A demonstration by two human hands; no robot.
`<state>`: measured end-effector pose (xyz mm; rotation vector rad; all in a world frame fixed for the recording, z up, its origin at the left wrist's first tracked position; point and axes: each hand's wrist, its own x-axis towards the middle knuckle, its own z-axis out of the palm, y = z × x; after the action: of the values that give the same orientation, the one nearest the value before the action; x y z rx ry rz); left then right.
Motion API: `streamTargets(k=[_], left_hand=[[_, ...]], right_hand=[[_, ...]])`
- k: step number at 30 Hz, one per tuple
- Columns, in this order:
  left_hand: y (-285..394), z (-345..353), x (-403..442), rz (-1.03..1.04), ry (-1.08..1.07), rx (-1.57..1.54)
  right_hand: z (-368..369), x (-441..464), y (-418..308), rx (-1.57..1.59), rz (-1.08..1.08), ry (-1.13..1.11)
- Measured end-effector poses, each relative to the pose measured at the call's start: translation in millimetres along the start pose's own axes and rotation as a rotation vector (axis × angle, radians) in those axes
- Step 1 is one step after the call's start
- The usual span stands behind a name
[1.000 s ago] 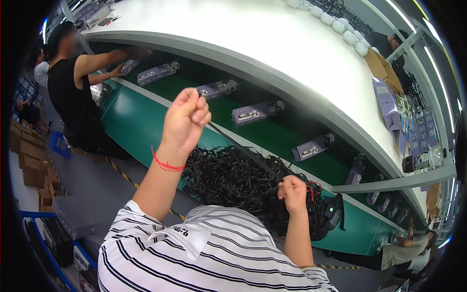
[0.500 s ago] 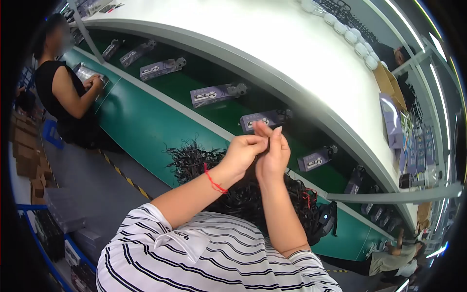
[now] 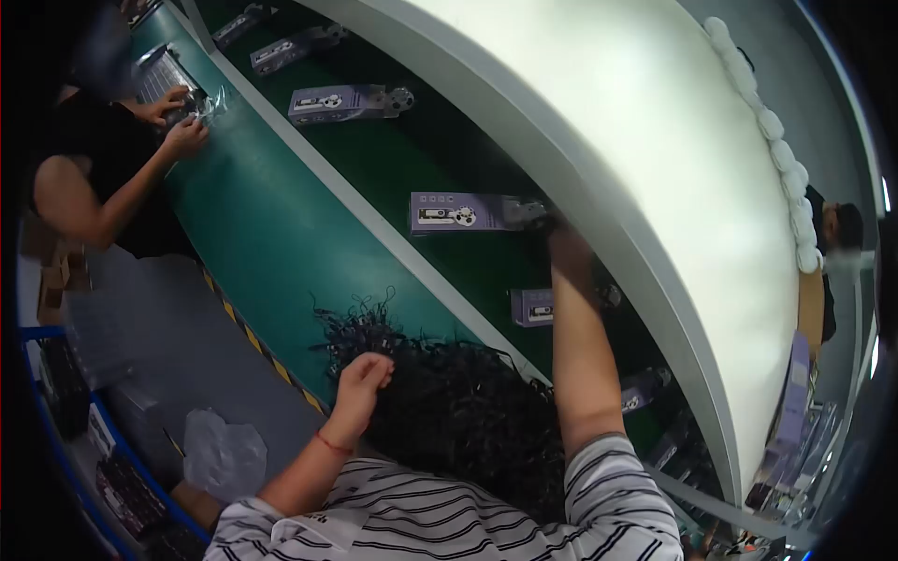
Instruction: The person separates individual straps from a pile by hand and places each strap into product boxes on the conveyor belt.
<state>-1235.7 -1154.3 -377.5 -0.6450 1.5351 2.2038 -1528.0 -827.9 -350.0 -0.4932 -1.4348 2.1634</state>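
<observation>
My left hand (image 3: 366, 374) is closed above the left part of a heap of black straps (image 3: 458, 402); whatever its fingers hold is too small to make out. My right arm reaches forward over the green belt, and my right hand (image 3: 569, 245) is in shadow under the white shelf's edge, its fingers hidden. Right beside it lies a purple box (image 3: 455, 213) with a clear-wrapped part at its right end. Another purple box (image 3: 531, 308) lies nearer, partly behind my right forearm.
A white shelf (image 3: 655, 140) overhangs the belt at the right. More purple boxes (image 3: 327, 103) lie further along. A co-worker (image 3: 112, 178) handles a clear-wrapped item at the left of the green table (image 3: 253, 206). White round items (image 3: 776, 140) line the shelf's far edge.
My hands have moved apart: the left back to the strap heap, the right forward to the belt. The view has turned, and the co-worker's hands remain at the wrapped item.
</observation>
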Motion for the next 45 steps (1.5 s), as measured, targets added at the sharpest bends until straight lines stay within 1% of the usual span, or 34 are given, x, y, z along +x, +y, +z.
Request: streamTargets(k=[1,3,4,7,8,11,12,14,15,16,19,20,22,23,24,26,27,29,32,34,35,39,42,43,45], left_hand=[[-16.6,-12.5,-1.1,-0.012,0.010,-0.008],[-42.4,-29.3,3.4,-0.095,0.107,-0.054],[-49.8,-30.6,3.4,-0.107,0.115,-0.059],[-57.2,-36.0,8.6,-0.166,0.134,-0.138],[-58.3,-35.2,12.8,-0.171,0.137,-0.145],[-53.2,-33.2,27.3,-0.113,0.059,-0.090],[-52.5,-32.5,29.7,-0.118,0.053,-0.090],[-49.3,-30.4,39.8,-0.093,0.021,-0.116],[-46.7,-28.1,41.6,-0.076,0.008,-0.128],[-42.8,-26.6,41.0,-0.073,0.005,-0.128],[-24.2,-28.4,36.4,-0.040,0.016,-0.155],[-20.5,-33.6,36.6,-0.037,0.015,-0.150],[-25.0,-45.8,48.6,0.046,-0.042,0.091],[-25.9,-47.9,52.0,0.089,-0.073,0.215],[-23.3,-45.7,55.3,0.185,-0.080,0.401],[-11.4,-43.9,64.9,0.363,-0.139,0.710],[-4.8,-41.9,71.1,0.445,-0.195,0.831],[-2.2,-30.5,78.7,0.612,-0.269,0.904],[-1.5,-5.4,79.6,0.634,-0.363,1.004],[-10.4,8.4,82.7,0.584,-0.460,0.920],[-18.2,14.6,84.0,0.589,-0.474,0.931],[-37.3,35.1,104.4,0.610,-0.496,1.052],[-38.9,44.8,115.7,0.495,-0.511,1.467],[-36.7,50.1,106.1,0.507,-0.511,1.477],[-15.5,55.0,88.1,0.564,-0.422,1.508]], right_hand=[[-4.8,25.6,24.9,0.074,-0.009,-0.063],[-31.0,80.2,79.0,0.236,-0.036,-0.193],[-54.0,99.4,103.1,0.227,-0.024,-0.193],[-94.0,131.0,139.5,-1.440,-0.461,-0.273],[-89.4,126.2,140.4,-1.446,-0.459,-0.281],[-55.6,74.3,117.0,-1.447,-0.755,-0.667],[-49.3,57.2,110.5,-1.455,-0.752,-0.663],[-32.9,31.2,99.9,-1.372,-0.656,-0.739],[-34.9,29.6,98.9,-1.324,-0.611,-0.776],[-45.2,36.0,100.8,-1.325,-0.615,-0.773],[-82.3,63.0,110.5,-0.889,-0.774,-0.435],[-79.6,52.8,93.7,-0.886,-0.775,-0.431],[-84.4,11.9,41.6,-0.911,-0.542,-0.176],[-124.6,0.2,40.9,-1.169,-0.542,-0.103],[-167.7,-15.5,42.7,-1.421,-0.532,-0.019],[-156.0,-120.7,-9.2,-0.654,-0.224,-0.063],[-161.8,-162.5,-30.4,-0.662,-0.201,-0.042],[-182.4,-243.0,-58.9,-0.712,-0.057,-0.020],[-209.9,-344.5,-81.2,-0.784,0.025,0.012],[-213.4,-392.7,-86.2,-0.776,0.035,0.025],[-215.2,-411.8,-88.1,-0.778,0.043,0.020],[-215.2,-448.6,-94.4,-0.708,0.000,0.035],[-222.2,-453.9,-100.5,-0.681,-0.044,0.030],[-230.0,-456.1,-103.8,-0.671,-0.062,0.020],[-235.0,-456.8,-111.0,-0.634,-0.046,0.040]])
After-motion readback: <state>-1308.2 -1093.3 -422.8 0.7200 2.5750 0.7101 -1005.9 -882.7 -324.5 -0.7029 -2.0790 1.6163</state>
